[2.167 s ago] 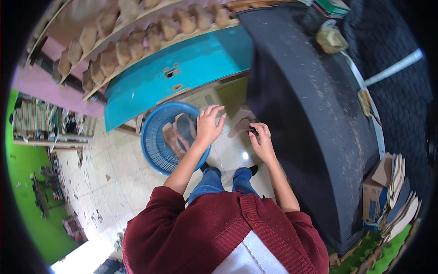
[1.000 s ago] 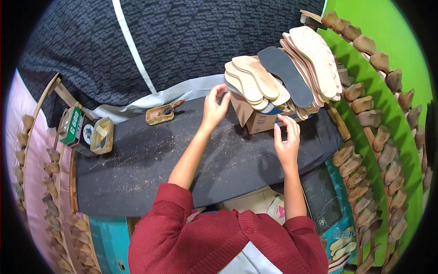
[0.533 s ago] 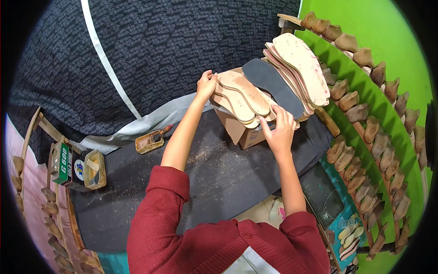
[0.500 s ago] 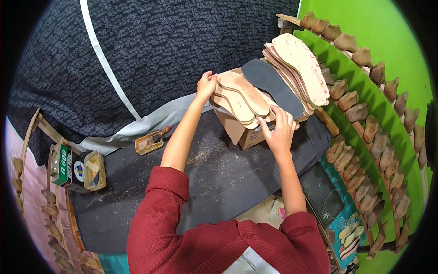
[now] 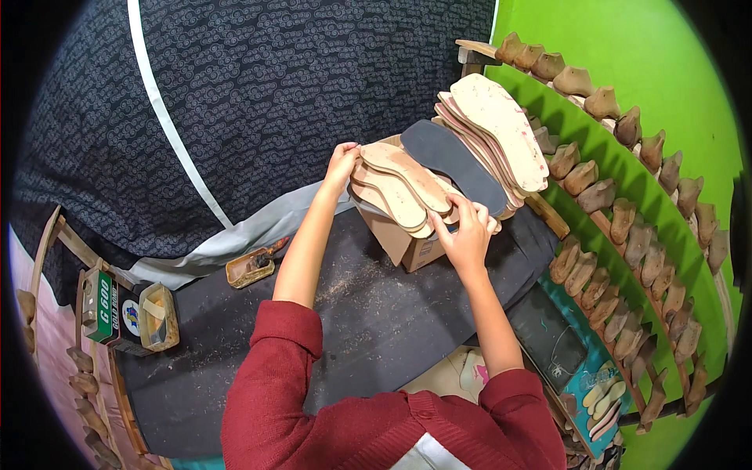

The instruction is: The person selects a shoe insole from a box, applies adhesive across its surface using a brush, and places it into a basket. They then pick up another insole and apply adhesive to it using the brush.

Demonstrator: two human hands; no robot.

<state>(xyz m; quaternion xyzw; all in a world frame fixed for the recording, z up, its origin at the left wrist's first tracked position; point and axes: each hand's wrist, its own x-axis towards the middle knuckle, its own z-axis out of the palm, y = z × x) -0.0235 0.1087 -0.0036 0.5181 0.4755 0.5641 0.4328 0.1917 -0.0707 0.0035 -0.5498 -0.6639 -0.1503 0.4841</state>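
A pair of tan shoe insoles (image 5: 404, 177) lies on top of an open cardboard box (image 5: 385, 235) at the far side of the table. At their upper left ends, my left hand (image 5: 342, 163) pinches the edges between thumb and fingers. My right hand (image 5: 468, 237) curls round their near ends, thumb toward the left insole. Just right of them rests a dark grey sole sheet (image 5: 454, 163), partly under the pile's edge. Beyond it stands a fanned stack of cream and pink insoles (image 5: 499, 125), leaning on the box. The undersides of the held insoles are hidden.
Dark cloth covers the table (image 5: 345, 337), with crumbs scattered over it. A small tray with a tool (image 5: 252, 269) sits left of my left forearm; a green-and-black can (image 5: 106, 305) and a cut-open container (image 5: 159, 317) stand further left. Racks of wooden shoe lasts (image 5: 599, 196) line the right side.
The whole view has shifted, so the box and insoles appear slightly lower and further left. Both hands keep their places at the ends of the tan insoles.
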